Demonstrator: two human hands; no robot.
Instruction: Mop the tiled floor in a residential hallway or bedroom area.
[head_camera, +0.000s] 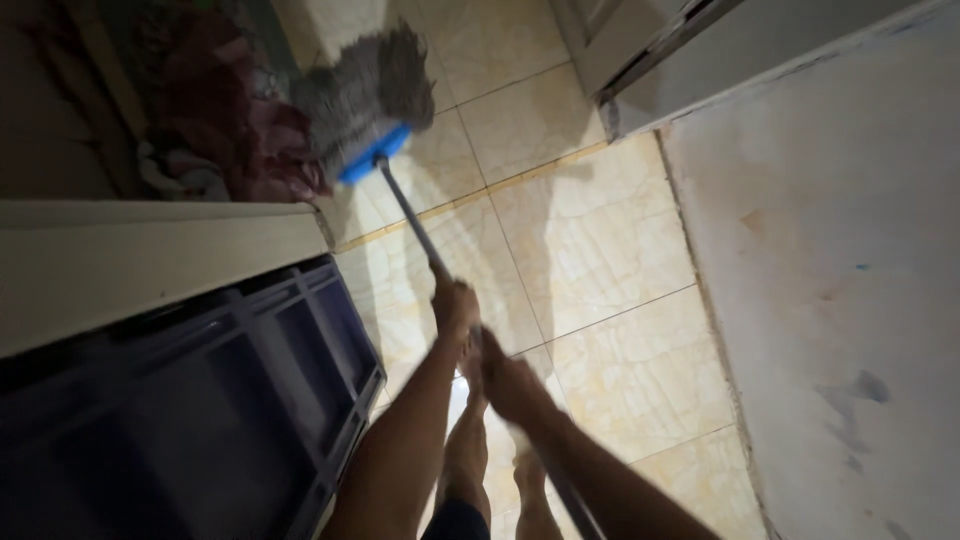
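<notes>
**Mop handle gripped in both hands over tiled floor**

A long dark metal mop handle (410, 225) is held in two hands and runs diagonally from the lower centre of the frame to the upper left. The left hand (455, 305) is clenched around the handle at the higher grip point, near mid-frame. The right hand (510, 385) is clenched around the handle lower down, just below and right of the left hand. The two hands are close together but apart.

At the upper left, the handle ends in a blue plastic clamp head (375, 153), from which a grey string mop head (365, 90) is spread on the cream marbled floor tiles (600, 230). The mop head lies just beside a heap of dark red cloth (225, 110).

A dark blue panelled plastic cabinet (200, 410) occupies the lower left. A pale plastered wall (840, 280) fills the right side. Two bare feet are seen at the bottom centre, beneath the arms.
</notes>
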